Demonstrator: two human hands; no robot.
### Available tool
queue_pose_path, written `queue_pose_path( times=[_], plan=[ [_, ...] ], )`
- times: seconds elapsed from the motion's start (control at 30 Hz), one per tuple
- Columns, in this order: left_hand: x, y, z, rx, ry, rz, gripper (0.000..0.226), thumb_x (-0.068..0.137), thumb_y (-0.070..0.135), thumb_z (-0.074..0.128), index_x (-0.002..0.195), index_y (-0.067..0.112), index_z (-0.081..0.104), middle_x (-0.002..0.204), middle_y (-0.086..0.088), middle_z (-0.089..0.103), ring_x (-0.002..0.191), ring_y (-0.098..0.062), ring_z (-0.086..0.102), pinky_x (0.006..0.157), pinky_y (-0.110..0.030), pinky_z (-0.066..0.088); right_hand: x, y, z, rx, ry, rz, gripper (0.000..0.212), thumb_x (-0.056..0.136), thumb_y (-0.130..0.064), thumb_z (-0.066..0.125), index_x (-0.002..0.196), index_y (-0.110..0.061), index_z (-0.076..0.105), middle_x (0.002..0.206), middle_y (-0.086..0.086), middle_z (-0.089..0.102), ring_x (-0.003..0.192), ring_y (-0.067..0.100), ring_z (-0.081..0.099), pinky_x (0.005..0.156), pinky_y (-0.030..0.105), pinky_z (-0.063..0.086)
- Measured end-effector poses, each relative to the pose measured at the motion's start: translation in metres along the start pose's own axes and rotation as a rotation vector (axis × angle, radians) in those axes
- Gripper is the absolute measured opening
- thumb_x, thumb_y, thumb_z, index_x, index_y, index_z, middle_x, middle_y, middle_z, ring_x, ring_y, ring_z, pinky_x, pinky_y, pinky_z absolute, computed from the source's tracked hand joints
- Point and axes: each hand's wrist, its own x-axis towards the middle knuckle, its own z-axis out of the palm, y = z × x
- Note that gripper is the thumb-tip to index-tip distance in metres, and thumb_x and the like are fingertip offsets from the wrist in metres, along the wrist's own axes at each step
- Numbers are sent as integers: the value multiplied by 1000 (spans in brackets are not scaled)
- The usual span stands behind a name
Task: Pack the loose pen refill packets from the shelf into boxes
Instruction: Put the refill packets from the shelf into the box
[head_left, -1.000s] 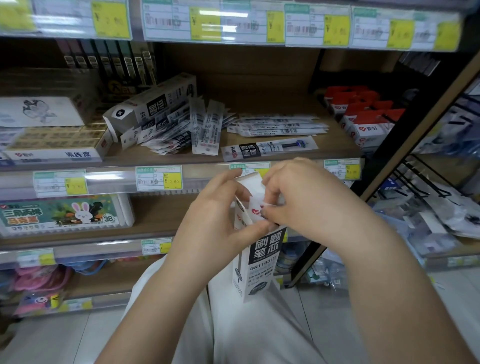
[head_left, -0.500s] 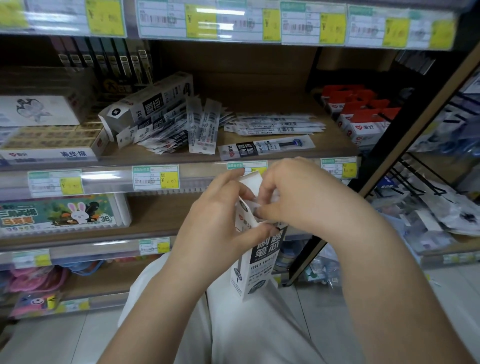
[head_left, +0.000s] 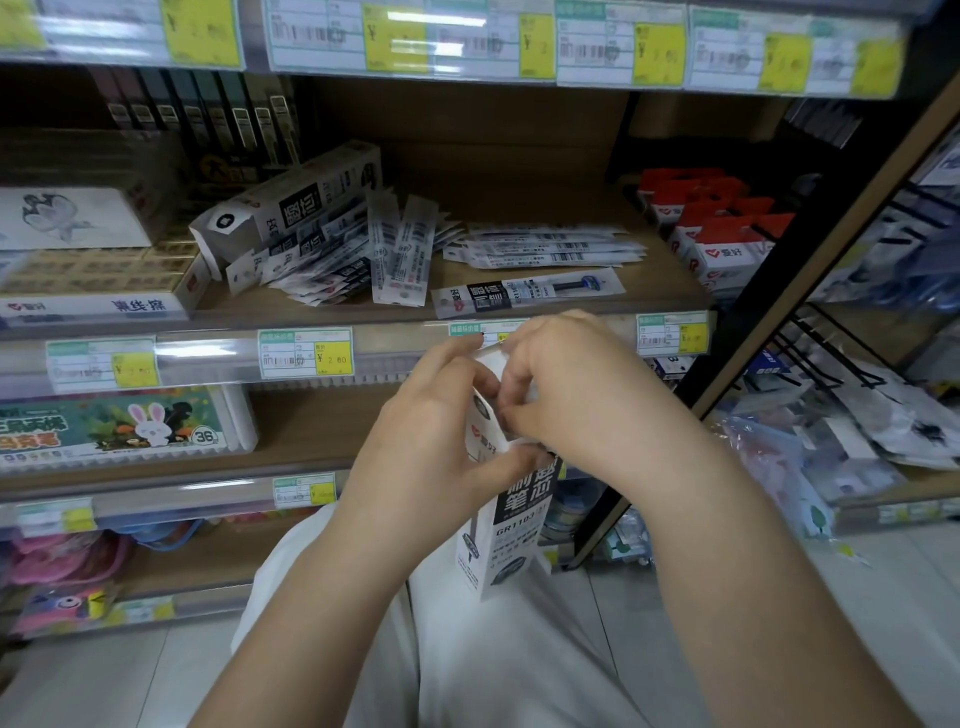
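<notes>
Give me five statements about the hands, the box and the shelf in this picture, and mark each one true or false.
1. Both hands hold the refill box upright in front of the shelf. True.
2. The right hand is reaching into the pile of loose packets. False: it works at the top flap of the box, fingers curled there.
3. A single refill packet lies alone near the front edge of the shelf. True.
4. The shelf holds no more loose packets. False: a pile of loose packets is spread across it.
5. The left hand hangs idle at the person's side. False: it grips the side of the box.
</notes>
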Motion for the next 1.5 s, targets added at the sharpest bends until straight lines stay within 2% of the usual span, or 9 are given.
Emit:
queue_pose_path(
  times=[0.2,0.33,0.47,0.6,0.7,0.87,1.03,1.3,1.5],
  plan=[
    [-2,2,1,5,-3,36,45,57,56,67,89,33,45,137,7,45,121,-5,42,94,-31,38,-26,4,-11,-57,30,6,33,76,-33,70,107,-24,65,107,1,60,89,19,49,76,30,45],
    [-2,-2,-3,-10,6,-4,47,61,48,80,89,31,46,129,20,36,121,-1,39,87,-20,30,-44,7,-18,65,86,-157,5,83,-31,65,84,-27,67,104,-6,65,96,17,61,83,30,50],
    [-2,-1,-5,5,-12,-8,45,62,45,78,89,31,46,135,16,38,122,-5,42,90,-24,32,-43,11,-29,154,100,-73,17,83,-35,66,68,-33,57,118,-8,58,106,18,57,91,37,48],
    [-1,-2,-3,11,-11,15,46,63,46,80,90,31,45,139,12,40,120,-4,41,88,-23,32,-40,15,-21,136,164,-181,10,83,-26,65,74,-22,67,83,-2,64,89,21,64,72,26,49],
    [0,-3,-5,-3,-21,-12,45,62,46,78,90,32,46,139,14,39,120,-4,42,89,-23,32,-45,17,-21,178,148,-157,14,82,-37,66,71,-27,65,94,-6,65,93,16,60,79,29,49],
    [4,-5,-7,17,-57,-3,45,61,50,75,91,30,47,137,15,39,102,7,39,77,-16,28,-35,24,-12,135,224,-257,9,81,-22,65,77,-16,70,77,0,67,76,18,62,70,29,50],
    [7,-3,-4,37,-79,24,46,61,49,74,91,28,46,140,9,40,111,4,38,77,-15,28,-28,22,-7,107,235,-272,11,83,-21,62,78,-15,69,76,0,64,73,18,59,69,29,49],
    [7,-4,-7,20,-77,20,43,60,50,74,89,30,48,139,12,42,103,13,35,78,-16,29,-31,16,-7,20,134,-227,9,84,-29,64,77,-24,68,107,-3,62,113,16,50,95,36,44],
    [7,0,-1,36,-67,49,42,64,43,77,90,28,47,141,9,41,121,-5,43,86,-18,33,-29,19,0,-11,237,-313,7,82,-18,61,78,-17,67,84,2,65,83,22,61,79,35,50]
  ],
)
